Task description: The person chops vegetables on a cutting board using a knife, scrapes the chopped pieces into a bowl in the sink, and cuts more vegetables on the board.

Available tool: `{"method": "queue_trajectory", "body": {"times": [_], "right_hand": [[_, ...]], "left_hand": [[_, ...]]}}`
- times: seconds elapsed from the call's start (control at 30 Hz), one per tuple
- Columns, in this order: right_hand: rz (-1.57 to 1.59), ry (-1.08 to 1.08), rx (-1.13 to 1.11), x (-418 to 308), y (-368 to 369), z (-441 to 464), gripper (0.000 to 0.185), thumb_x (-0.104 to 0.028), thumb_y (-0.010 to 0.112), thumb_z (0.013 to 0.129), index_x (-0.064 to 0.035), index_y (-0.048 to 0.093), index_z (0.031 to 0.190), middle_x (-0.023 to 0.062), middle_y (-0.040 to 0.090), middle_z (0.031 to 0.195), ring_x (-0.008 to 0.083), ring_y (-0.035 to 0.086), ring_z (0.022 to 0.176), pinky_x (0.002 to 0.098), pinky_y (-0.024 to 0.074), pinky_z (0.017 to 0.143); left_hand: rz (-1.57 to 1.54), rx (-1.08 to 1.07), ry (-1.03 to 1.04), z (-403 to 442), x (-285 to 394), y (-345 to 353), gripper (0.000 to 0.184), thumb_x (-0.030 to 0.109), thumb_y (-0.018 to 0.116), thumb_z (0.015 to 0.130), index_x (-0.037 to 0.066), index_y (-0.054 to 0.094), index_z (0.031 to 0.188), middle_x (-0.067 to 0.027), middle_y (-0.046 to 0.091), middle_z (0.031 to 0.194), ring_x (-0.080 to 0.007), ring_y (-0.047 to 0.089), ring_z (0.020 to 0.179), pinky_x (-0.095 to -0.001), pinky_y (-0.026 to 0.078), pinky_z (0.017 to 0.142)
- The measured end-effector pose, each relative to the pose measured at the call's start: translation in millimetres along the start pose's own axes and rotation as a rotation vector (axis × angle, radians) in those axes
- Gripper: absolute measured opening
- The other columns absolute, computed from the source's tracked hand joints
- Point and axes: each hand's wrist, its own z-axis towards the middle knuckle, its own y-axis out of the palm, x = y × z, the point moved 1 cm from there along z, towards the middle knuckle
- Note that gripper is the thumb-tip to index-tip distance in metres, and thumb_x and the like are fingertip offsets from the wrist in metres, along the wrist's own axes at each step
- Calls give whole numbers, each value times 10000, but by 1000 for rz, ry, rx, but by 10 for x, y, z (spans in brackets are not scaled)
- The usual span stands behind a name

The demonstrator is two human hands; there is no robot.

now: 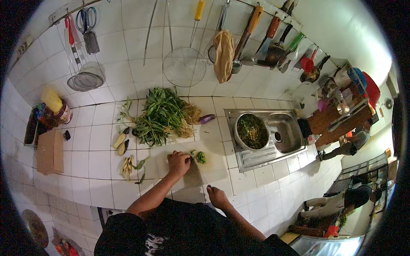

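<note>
My left hand (178, 164) rests on the white cutting board (215, 168), its fingers curled over something small and dark that I cannot make out. Beside those fingertips lies a small heap of chopped green vegetable (200, 157). My right hand (218, 198) is closed near the counter's front edge around a dark handle, apparently a knife's; the blade is hard to tell from the shadow on the board. Behind the board sits a big pile of leafy greens (156, 117) with roots. A purple eggplant (207, 119) pokes out at its right.
A metal pot (252, 131) of chopped greens stands on the drainboard of the steel sink (287, 132). Pale eggplant pieces (119, 143) and peelings (127, 167) lie left. A cardboard box (50, 152) stands far left. Utensils hang along the wall. Two other people are at right.
</note>
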Motion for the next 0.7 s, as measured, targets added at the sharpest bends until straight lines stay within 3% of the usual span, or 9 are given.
{"method": "queue_trajectory", "body": {"times": [0.17,0.3,0.37,0.53,0.57,0.7], "right_hand": [[84,-22,91,222,86,-99,436,-375,461,1005,29,584,898,277,593,764,479,575,744,474,458,663],[123,-8,80,66,21,-102,452,-389,455,1005,31,582,897,288,593,765,488,585,766,482,458,654],[118,-6,57,-8,73,-94,454,-390,450,1006,33,587,909,292,598,772,488,593,783,489,460,659],[98,89,-59,-198,424,94,467,-392,426,1009,38,606,976,303,628,828,505,599,842,534,478,705],[74,-3,-3,-228,455,104,470,-396,418,1009,33,608,982,303,632,834,512,593,851,557,474,719],[78,-1,87,-198,294,147,455,-389,427,1008,26,609,978,306,628,845,511,593,858,568,471,722]], "left_hand": [[-265,17,-8,3,-175,78,111,184,736,783,151,753,887,-27,705,865,-258,599,902,-467,404,834],[-286,72,-67,-79,-200,-129,95,199,756,781,149,754,861,-30,708,839,-252,615,855,-443,415,822],[-302,235,-44,-125,-201,-272,88,184,764,781,137,759,855,-52,710,825,-241,631,841,-439,456,783],[-221,248,-73,-199,-327,-609,139,151,769,765,110,757,898,-81,712,857,-252,656,822,-398,523,741],[-241,267,-66,-243,-367,-662,135,147,768,763,106,755,891,-80,712,855,-258,656,816,-396,523,738],[-209,337,-67,-430,-571,-830,102,157,771,753,120,746,845,-59,707,833,-264,644,806,-394,492,736]]}}
